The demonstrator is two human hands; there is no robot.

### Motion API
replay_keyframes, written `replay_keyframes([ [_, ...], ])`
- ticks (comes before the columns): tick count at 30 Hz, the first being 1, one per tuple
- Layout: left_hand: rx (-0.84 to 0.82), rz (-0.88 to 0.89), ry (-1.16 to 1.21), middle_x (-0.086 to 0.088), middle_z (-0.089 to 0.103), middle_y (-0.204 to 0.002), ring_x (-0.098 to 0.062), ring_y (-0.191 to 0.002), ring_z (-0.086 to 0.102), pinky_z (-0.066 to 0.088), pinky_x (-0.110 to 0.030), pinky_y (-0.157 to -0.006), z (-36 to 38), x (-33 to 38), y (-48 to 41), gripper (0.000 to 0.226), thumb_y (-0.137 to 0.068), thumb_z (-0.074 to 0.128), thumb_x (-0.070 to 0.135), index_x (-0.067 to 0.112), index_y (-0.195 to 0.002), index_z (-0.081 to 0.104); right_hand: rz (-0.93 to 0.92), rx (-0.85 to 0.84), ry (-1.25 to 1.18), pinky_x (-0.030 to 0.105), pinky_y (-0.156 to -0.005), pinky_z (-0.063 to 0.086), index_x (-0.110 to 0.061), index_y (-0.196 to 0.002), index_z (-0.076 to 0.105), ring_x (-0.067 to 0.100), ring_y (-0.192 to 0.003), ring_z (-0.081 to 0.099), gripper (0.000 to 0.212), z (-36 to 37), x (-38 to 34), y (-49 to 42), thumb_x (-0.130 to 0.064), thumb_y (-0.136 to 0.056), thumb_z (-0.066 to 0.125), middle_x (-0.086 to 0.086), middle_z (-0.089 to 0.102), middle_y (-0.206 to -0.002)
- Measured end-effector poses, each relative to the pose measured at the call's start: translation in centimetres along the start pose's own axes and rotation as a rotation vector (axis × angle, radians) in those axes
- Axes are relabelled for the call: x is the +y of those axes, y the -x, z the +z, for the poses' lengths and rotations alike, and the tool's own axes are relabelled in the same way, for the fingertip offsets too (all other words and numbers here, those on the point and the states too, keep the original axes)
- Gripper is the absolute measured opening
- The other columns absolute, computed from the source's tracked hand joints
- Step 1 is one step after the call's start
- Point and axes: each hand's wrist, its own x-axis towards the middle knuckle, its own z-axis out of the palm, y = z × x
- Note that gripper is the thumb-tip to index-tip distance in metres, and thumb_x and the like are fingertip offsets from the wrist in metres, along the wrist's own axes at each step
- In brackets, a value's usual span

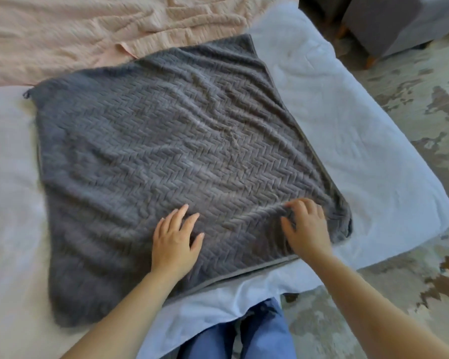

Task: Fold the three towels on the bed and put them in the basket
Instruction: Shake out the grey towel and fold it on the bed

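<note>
We see a dark grey herringbone-textured towel (171, 151) spread flat under our fingers (179, 212), a pale pink ribbed towel (88, 29) beyond them.

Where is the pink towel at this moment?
Head view, upper left: the pink towel lies rumpled on the bed, just beyond the grey towel.

- A bed (360, 156) in a white quilted cover fills most of the view, its corner jutting right.
- On the floor beside it lies a rug (425, 104), mottled grey, cream and brown.
- A grey upholstered seat (389, 24) on short wooden legs (371, 60) stands beyond it.
- The light is soft and even.
</note>
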Motion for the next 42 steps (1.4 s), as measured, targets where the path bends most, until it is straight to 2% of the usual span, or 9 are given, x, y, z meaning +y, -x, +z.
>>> replay_keyframes([
  [4,0.209,-0.239,0.005,-0.013,0.05,-0.139,-0.038,-0.124,0.047,0.037,-0.055,-0.099,-1.1,-6.0,6.6,0.042,-0.083,0.066,0.033,0.014,-0.121,0.064,-0.288,-0.108,-0.105,0.039,-0.091,0.043,-0.01,-0.108,0.063,0.031,-0.106,0.051,0.026,3.8,-7.0,3.9,-0.019,-0.083,0.068,0.009,0.058,-0.114],
  [8,0.272,-0.704,0.049,-0.017,0.031,-0.15,-0.043,-0.133,0.03,0.026,-0.058,-0.106,-1.3,-11.3,11.9,0.066,-0.081,0.07,0.037,0.018,-0.14,0.045,-0.42,-0.172,-0.139,0.042,-0.088,0.047,-0.011,-0.105,0.065,0.032,-0.101,0.054,0.027,6.4,-11.0,7.0,-0.021,-0.08,0.071,0.007,0.059,-0.11],
  [12,0.29,-1.078,0.543,-0.022,0.038,-0.144,-0.043,-0.128,0.04,0.038,-0.051,-0.102,-0.9,-14.9,14.7,0.084,-0.08,0.072,0.04,0.005,-0.143,0.03,-0.517,-0.277,-0.082,0.047,-0.088,0.047,-0.019,-0.114,0.066,0.031,-0.106,0.051,0.048,7.6,-12.5,9.2,-0.044,-0.074,0.076,0.006,0.057,-0.117],
  [15,0.347,-1.19,1.025,-0.023,0.054,-0.126,-0.04,-0.109,0.058,0.052,-0.049,-0.09,-0.3,-16.1,15.0,0.055,-0.085,0.069,0.036,0.001,-0.122,0.048,-0.581,-0.292,-0.01,0.049,-0.087,0.049,-0.021,-0.119,0.065,0.035,-0.109,0.051,0.054,8.0,-12.5,9.6,-0.04,-0.071,0.08,0.012,0.054,-0.123],
  [20,0.637,-1.184,1.023,-0.008,0.053,-0.077,-0.019,-0.057,0.056,0.051,-0.028,-0.043,-0.2,-16.9,16.3,0.023,-0.096,0.055,0.025,0.006,-0.085,0.049,-0.714,-0.196,-0.04,0.037,-0.053,0.052,-0.013,-0.102,0.073,0.035,-0.083,0.062,0.025,7.4,-12.6,10.1,-0.004,-0.079,0.073,0.009,0.064,-0.092],
  [25,0.557,-1.194,1.072,-0.028,0.06,-0.105,-0.037,-0.082,0.065,0.057,-0.047,-0.073,0.6,-17.0,17.7,0.025,-0.093,0.059,0.008,-0.008,-0.108,0.049,-0.666,-0.47,0.127,0.034,-0.087,0.046,-0.027,-0.126,0.058,0.023,-0.111,0.049,0.033,7.7,-12.1,10.3,-0.021,-0.095,0.051,-0.003,0.054,-0.12],
  [31,0.646,-1.059,1.526,-0.012,0.063,-0.094,-0.022,-0.085,0.064,0.054,-0.041,-0.082,-1.3,-17.0,17.5,0.009,-0.093,0.06,0.018,0.01,-0.09,0.058,-0.674,-0.593,0.089,0.029,-0.089,0.045,-0.028,-0.116,0.064,0.017,-0.106,0.051,0.025,7.6,-11.9,9.9,-0.028,-0.092,0.058,-0.006,0.057,-0.112],
  [37,0.815,-0.764,1.212,0.001,0.057,-0.077,-0.015,-0.073,0.055,0.048,-0.035,-0.069,-6.0,-12.2,15.4,0.009,-0.089,0.064,0.023,0.022,-0.083,0.058,-0.275,-0.633,-0.368,0.012,-0.068,0.044,-0.029,-0.098,0.069,0.004,-0.083,0.06,0.01,5.6,-12.7,8.8,-0.028,-0.088,0.065,-0.013,0.065,-0.092],
  [42,0.686,-0.342,0.885,0.015,0.06,-0.08,0.006,-0.07,0.054,0.04,-0.006,-0.064,-9.9,-3.9,9.6,0.007,-0.088,0.065,0.017,0.019,-0.095,0.066,0.15,-0.487,-0.765,0.035,-0.076,0.054,-0.016,-0.094,0.07,0.02,-0.084,0.066,0.015,1.2,-10.3,5.7,-0.027,-0.092,0.06,0.006,0.071,-0.09],
])
